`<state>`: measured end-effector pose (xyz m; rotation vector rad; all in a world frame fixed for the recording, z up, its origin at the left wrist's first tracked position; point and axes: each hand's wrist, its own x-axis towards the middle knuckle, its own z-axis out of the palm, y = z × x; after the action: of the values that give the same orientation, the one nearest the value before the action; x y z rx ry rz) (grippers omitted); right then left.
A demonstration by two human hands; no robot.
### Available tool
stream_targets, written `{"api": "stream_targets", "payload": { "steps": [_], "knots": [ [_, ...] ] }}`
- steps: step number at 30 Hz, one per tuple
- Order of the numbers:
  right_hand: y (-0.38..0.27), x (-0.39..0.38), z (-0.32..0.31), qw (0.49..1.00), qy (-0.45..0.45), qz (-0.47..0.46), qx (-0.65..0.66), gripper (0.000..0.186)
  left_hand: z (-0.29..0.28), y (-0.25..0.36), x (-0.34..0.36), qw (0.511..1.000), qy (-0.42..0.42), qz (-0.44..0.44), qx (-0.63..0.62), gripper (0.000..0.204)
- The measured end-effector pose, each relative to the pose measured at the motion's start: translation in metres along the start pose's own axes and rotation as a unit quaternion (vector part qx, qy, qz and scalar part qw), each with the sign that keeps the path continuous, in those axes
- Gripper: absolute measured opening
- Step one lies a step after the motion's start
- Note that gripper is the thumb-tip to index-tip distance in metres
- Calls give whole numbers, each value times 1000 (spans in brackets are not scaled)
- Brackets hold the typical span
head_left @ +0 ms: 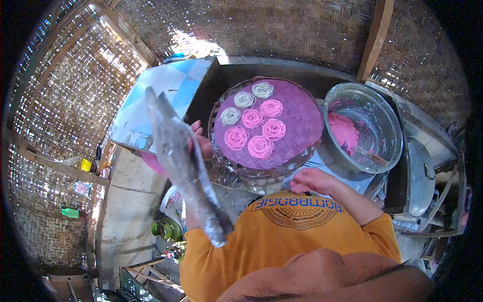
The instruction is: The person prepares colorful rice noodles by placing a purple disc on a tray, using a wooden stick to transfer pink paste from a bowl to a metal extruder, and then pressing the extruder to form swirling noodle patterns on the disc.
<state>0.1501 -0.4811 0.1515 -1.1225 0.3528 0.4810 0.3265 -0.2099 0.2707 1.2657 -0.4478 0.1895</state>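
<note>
Strands coiled into flat nests are resting on a purple round tray (297, 133) in the head view. Five pink coils (273, 129) are lying from its middle toward its near left, and three white coils (244, 99) are curving along its far left edge. The left hand (203, 144) is hovering just beside the tray's left rim, its fingers showing past the edge of a long plastic bag (173, 141). That bag is slanting through the air left of the tray, its lower end looking silvery, and it is hiding most of the grip, so I cannot tell how far it is closing or whether it is holding the bag. Near the tray's front right edge, the right hand (311, 180) is pinching a small pale piece (287, 182) between nearly meeting fingertips. Right of the tray, a grey basin (394, 123) is holding pink dough (342, 130) and a flat wooden stick (371, 156). Farther right, a round metal lid (420, 186) is standing on edge. Left of the tray, a blue-and-white panel (161, 80) is lying flat.
</note>
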Motion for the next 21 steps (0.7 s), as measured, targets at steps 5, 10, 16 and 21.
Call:
{"api": "stream_targets", "payload": {
  "steps": [5,10,16,21],
  "knots": [
    [-42,-34,28,944,-88,-277,-156,52,52,-25,-2,917,-129,103,364,42],
    [-73,-46,42,971,23,-202,-123,53,109,-54,-3,867,-278,190,368,47],
    [-86,-82,15,996,13,-83,16,57,143,-40,66,816,-296,-239,-435,63],
    [-105,-89,-5,994,21,-90,-66,55,168,-79,101,662,-322,-241,-633,64]
  ]
}}
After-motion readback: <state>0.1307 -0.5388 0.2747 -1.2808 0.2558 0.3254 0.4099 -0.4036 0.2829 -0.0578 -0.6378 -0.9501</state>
